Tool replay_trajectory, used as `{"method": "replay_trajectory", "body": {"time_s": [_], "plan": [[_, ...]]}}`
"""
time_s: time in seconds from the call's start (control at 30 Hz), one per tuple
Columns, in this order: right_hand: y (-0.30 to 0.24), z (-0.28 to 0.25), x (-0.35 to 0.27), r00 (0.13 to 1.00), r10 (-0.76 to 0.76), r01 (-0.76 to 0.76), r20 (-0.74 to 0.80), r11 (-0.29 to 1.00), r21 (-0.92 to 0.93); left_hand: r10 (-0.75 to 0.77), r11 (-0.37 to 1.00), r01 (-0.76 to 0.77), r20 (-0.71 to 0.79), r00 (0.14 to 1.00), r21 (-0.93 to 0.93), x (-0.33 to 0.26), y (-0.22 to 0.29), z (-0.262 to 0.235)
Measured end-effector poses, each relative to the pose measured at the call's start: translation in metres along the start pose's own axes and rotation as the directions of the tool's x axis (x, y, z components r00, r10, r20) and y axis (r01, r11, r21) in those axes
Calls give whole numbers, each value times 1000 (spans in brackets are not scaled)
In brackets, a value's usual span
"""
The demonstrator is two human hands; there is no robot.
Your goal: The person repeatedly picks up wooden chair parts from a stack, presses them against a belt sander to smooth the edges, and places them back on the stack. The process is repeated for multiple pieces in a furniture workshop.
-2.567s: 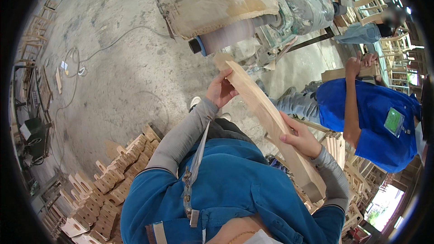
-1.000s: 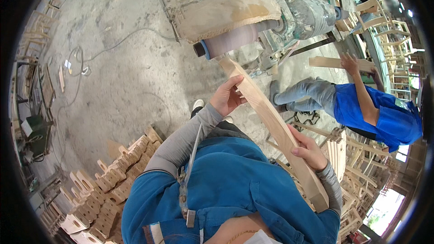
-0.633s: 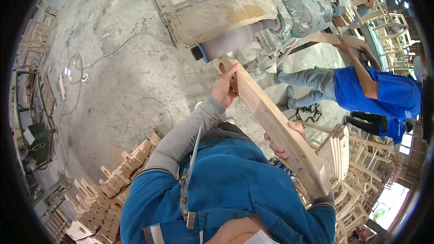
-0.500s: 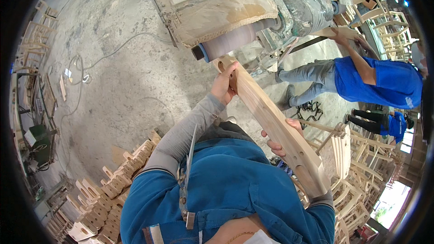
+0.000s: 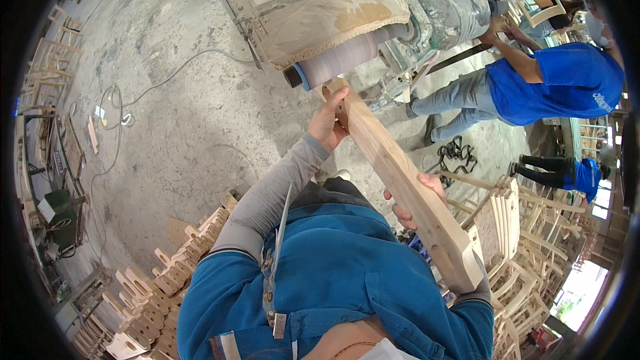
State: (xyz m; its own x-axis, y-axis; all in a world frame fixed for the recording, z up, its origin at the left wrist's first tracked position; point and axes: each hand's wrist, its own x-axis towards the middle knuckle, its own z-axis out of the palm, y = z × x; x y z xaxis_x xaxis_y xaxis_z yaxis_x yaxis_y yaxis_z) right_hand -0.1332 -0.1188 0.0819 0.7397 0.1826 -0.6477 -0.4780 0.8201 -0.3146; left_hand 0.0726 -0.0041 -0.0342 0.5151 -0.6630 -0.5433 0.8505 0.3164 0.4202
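Workshop floor — hands (image 5: 328, 122) gripping plank (image 5: 400, 173)

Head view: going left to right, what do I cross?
Green machine → floor cable → stacked wood parts → left hand → wood piece → chair frames → blue-shirted co-worker.

Pale tan wooden piece (image 5: 400, 180), whitish-pink sanding drum (image 5: 347, 60) with a blue end, grey concrete floor (image 5: 180, 93).
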Motion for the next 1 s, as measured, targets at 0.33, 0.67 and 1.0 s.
{"method": "replay_trajectory", "body": {"time_s": [0.33,0.67,1.0], "plan": [[5,8,-18,999,2,-10,-50,989,-150,-16,1000,16,-11,1000,-3,-23,1,13],[0,-28,-72,990,132,-141,-55,970,-200,161,948,-165,40,986,270,-52,-36,27],[-36,-22,-129,961,-43,-261,-272,173,-950,-588,120,-915,770,247,384,-81,-103,119]]}}
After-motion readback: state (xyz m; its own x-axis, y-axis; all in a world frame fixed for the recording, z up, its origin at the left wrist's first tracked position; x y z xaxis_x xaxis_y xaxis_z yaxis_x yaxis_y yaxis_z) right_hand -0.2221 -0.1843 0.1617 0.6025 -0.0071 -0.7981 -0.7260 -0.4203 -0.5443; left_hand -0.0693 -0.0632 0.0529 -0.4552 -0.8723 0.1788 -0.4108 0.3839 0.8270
